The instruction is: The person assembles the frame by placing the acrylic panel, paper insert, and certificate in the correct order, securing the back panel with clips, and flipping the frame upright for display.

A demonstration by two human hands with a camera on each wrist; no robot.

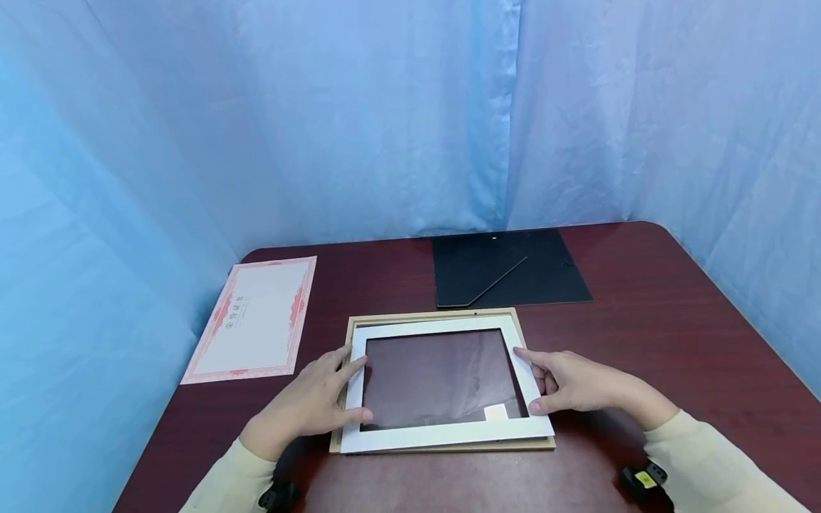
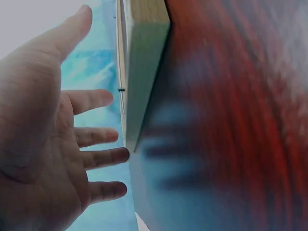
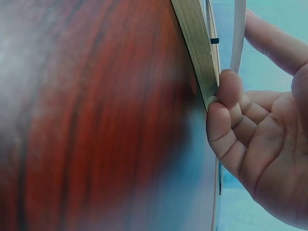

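Observation:
A light wooden picture frame (image 1: 436, 314) lies flat on the dark red table (image 1: 673, 320). A white mat (image 1: 442, 432) sits slightly askew on it, with glass (image 1: 442, 377) showing through its window. My left hand (image 1: 349, 388) rests on the mat's left strip with straight fingers; in the left wrist view the left hand (image 2: 91, 139) touches the frame's edge (image 2: 144, 72). My right hand (image 1: 535, 381) holds the mat's right strip. Its index finger and thumb lie on top, and its other fingers (image 3: 226, 96) curl against the frame's side (image 3: 195, 48) under the raised mat (image 3: 238, 33).
A red-bordered certificate (image 1: 256, 320) lies at the table's left edge. A black backing board (image 1: 507, 267) with a fold-out stand lies behind the frame. A small white tab (image 1: 496, 412) sits in the window's lower right corner. Blue curtains (image 1: 385, 107) close in the back and sides.

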